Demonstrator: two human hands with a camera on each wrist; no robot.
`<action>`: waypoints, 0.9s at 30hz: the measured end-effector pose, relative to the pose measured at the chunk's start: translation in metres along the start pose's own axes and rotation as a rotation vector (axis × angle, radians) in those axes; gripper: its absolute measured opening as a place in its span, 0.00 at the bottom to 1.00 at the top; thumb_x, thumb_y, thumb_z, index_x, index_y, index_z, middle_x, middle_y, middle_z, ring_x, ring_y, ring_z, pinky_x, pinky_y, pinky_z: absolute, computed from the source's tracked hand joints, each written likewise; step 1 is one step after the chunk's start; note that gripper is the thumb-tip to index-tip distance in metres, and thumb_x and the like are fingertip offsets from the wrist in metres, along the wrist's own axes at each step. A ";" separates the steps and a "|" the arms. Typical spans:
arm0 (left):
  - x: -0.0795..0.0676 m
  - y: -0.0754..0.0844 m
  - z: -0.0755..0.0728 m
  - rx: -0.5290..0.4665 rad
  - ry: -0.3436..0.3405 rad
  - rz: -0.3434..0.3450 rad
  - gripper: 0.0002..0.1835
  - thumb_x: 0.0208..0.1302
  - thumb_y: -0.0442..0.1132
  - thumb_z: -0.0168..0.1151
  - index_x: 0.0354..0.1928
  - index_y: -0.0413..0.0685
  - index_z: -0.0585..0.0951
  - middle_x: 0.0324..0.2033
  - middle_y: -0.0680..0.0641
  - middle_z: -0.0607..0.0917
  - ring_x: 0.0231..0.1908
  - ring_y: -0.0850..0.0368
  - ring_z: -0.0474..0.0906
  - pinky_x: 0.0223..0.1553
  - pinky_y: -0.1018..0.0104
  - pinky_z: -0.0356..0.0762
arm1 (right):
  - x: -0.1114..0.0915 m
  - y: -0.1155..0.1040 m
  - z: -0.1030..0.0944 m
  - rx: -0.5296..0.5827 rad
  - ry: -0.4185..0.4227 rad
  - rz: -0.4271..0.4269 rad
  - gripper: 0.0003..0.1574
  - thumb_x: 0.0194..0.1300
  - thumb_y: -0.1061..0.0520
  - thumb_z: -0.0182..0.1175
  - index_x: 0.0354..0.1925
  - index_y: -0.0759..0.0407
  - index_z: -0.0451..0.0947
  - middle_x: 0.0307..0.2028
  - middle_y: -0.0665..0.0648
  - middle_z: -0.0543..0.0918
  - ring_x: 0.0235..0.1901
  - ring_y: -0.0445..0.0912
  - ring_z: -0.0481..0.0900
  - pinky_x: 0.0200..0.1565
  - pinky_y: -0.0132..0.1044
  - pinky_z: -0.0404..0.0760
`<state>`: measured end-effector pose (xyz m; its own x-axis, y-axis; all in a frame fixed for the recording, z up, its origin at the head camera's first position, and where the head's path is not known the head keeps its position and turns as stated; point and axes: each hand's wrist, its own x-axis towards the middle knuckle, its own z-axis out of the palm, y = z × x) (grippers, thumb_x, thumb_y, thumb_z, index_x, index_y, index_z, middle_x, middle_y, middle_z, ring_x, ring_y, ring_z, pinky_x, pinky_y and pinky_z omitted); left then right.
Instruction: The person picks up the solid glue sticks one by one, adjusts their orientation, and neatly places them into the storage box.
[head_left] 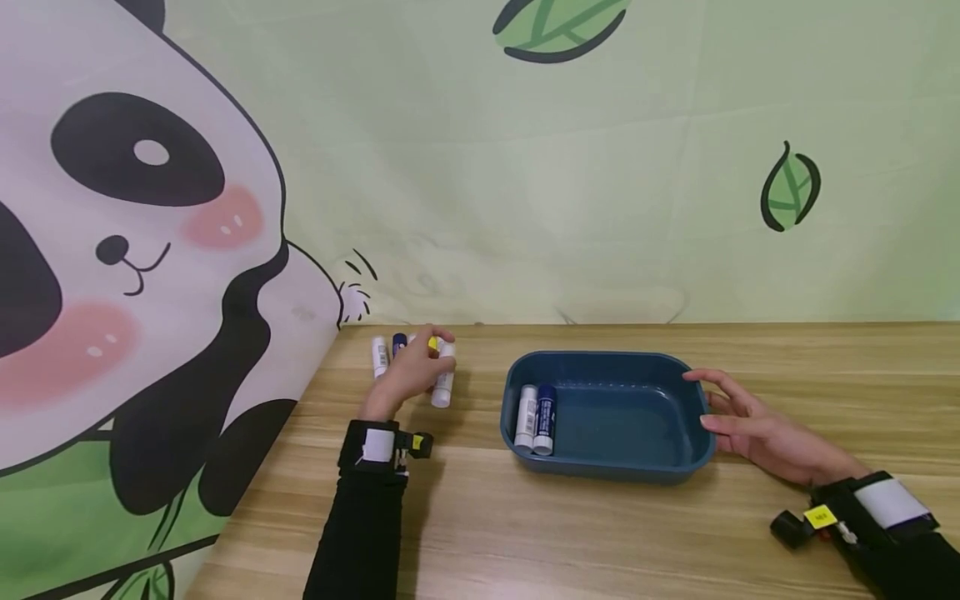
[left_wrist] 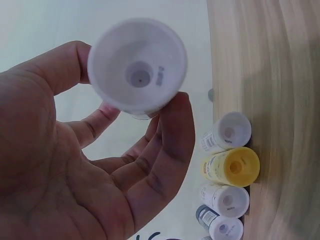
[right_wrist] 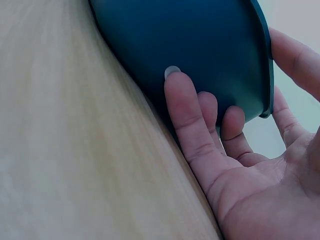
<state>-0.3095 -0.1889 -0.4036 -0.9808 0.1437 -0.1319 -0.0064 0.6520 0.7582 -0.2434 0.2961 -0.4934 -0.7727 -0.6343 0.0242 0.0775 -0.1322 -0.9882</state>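
Observation:
My left hand (head_left: 408, 371) pinches a white glue stick (left_wrist: 137, 65) between thumb and fingers, its round hollow base facing the wrist camera. Close by stands a row of glue sticks at the back left: a white one (head_left: 379, 354), a dark blue one (head_left: 399, 342) and a yellow one (left_wrist: 232, 167) among them; the hand partly hides this row in the head view. On the right, my right hand (head_left: 772, 433) touches the end of a dark blue bin (head_left: 607, 477), its fingertips at the rim and outer wall. Inside the bin's left end lie a white glue stick (head_left: 526, 417) and a dark blue glue stick (head_left: 546, 419).
The bin stands on a wood-grain table (head_left: 480, 533). Behind the table's back edge hangs a pale green cloth (head_left: 600, 208) with leaf drawings. A large printed panda (head_left: 187, 225) fills the left side, reaching down beside the table.

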 end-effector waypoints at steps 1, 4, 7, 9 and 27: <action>-0.001 0.001 0.000 -0.005 0.001 0.000 0.23 0.72 0.38 0.60 0.66 0.49 0.70 0.48 0.37 0.78 0.42 0.46 0.76 0.41 0.51 0.82 | 0.000 0.000 0.000 0.000 0.000 -0.001 0.34 0.82 0.65 0.43 0.77 0.39 0.53 0.73 0.62 0.41 0.58 0.46 0.76 0.55 0.43 0.83; -0.002 0.003 0.000 -0.016 -0.011 0.009 0.23 0.73 0.39 0.59 0.67 0.51 0.70 0.53 0.35 0.77 0.45 0.45 0.77 0.43 0.50 0.82 | 0.000 0.000 0.000 -0.003 0.001 -0.001 0.34 0.82 0.65 0.42 0.77 0.39 0.54 0.72 0.61 0.43 0.58 0.47 0.76 0.55 0.43 0.83; -0.004 0.008 0.000 -0.037 -0.022 0.037 0.24 0.72 0.39 0.59 0.68 0.50 0.69 0.56 0.34 0.76 0.46 0.43 0.77 0.40 0.55 0.82 | 0.000 -0.001 0.000 -0.009 0.006 0.008 0.34 0.83 0.64 0.43 0.77 0.39 0.53 0.73 0.63 0.41 0.57 0.47 0.76 0.55 0.43 0.83; -0.005 0.011 0.000 -0.050 -0.026 0.057 0.25 0.72 0.39 0.59 0.69 0.50 0.69 0.57 0.35 0.76 0.47 0.43 0.77 0.39 0.57 0.82 | 0.000 -0.001 0.000 -0.010 0.009 0.015 0.34 0.83 0.64 0.43 0.77 0.39 0.53 0.74 0.64 0.39 0.57 0.47 0.76 0.54 0.43 0.83; -0.012 0.038 0.014 -0.074 -0.096 0.134 0.25 0.72 0.37 0.60 0.68 0.50 0.69 0.55 0.34 0.78 0.44 0.43 0.80 0.39 0.58 0.83 | 0.001 -0.002 0.000 0.007 -0.002 0.000 0.34 0.82 0.65 0.43 0.77 0.39 0.54 0.73 0.63 0.37 0.57 0.46 0.76 0.54 0.42 0.83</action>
<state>-0.2953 -0.1555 -0.3825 -0.9505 0.2990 -0.0841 0.1056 0.5658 0.8177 -0.2443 0.2960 -0.4919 -0.7712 -0.6361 0.0243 0.0824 -0.1376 -0.9871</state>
